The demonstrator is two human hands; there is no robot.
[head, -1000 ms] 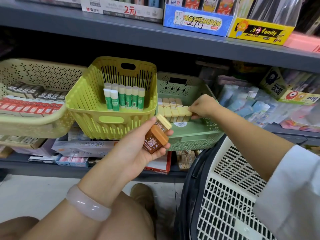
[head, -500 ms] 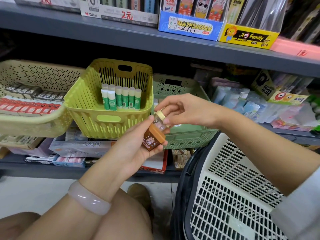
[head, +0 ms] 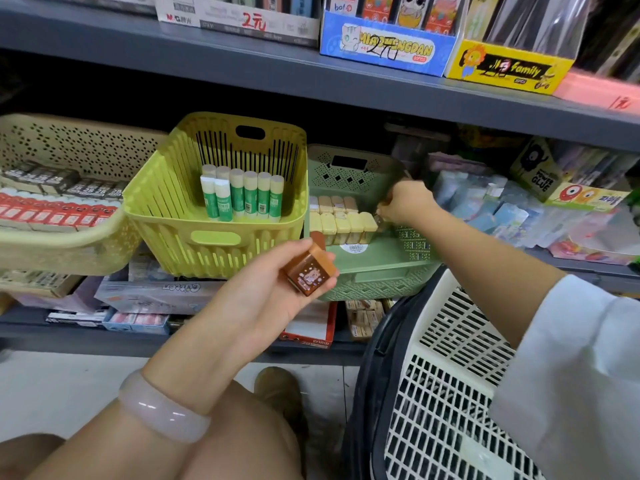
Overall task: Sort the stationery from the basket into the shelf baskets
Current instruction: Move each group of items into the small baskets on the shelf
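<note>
My left hand (head: 263,296) holds a small brown box with a cartoon print (head: 308,273) in front of the shelf. My right hand (head: 405,204) reaches into the sage green shelf basket (head: 381,271), its fingers curled and pinching a small yellow-capped piece (head: 379,216) at the right end of a row of similar yellow-capped pieces (head: 341,225). The white slatted basket (head: 446,341) stands at the lower right, under my right forearm; its contents are hidden.
A lime basket (head: 214,239) with green-and-white glue sticks (head: 242,197) sits left of the green one. A beige perforated basket (head: 69,247) with red and black boxes is further left. Glue packs (head: 502,209) fill the shelf at right. Display boxes (head: 384,46) line the shelf above.
My right hand took the yellow-capped piece from my left hand and carried it up and right into the green basket. My left hand stays put with the brown box.
</note>
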